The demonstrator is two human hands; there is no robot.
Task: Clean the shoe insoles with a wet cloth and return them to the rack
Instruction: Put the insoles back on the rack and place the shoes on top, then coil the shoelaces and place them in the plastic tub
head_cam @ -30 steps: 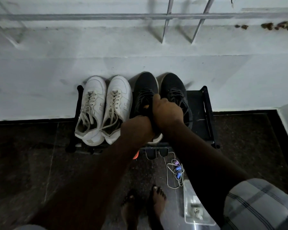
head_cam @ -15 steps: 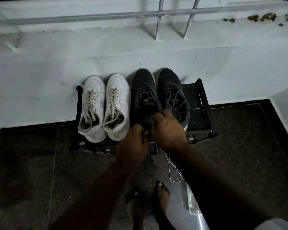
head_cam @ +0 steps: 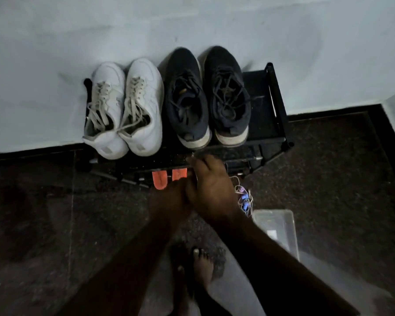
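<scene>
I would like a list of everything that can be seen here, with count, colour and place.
white sneakers: 2, white, left on rack top
dark sneakers: 2, dark navy, right of the white pair
shoe rack: 1, black, against the wall
orange items: 2, orange, lower shelf, kind unclear
earphones: 1, white cord with blue and purple parts, floor
clear container: 1, transparent, floor at right
bare feet: 2, bottom centre
left hand: 1, below the rack front, grip unclear
right hand: 1, at the rack's front edge
</scene>
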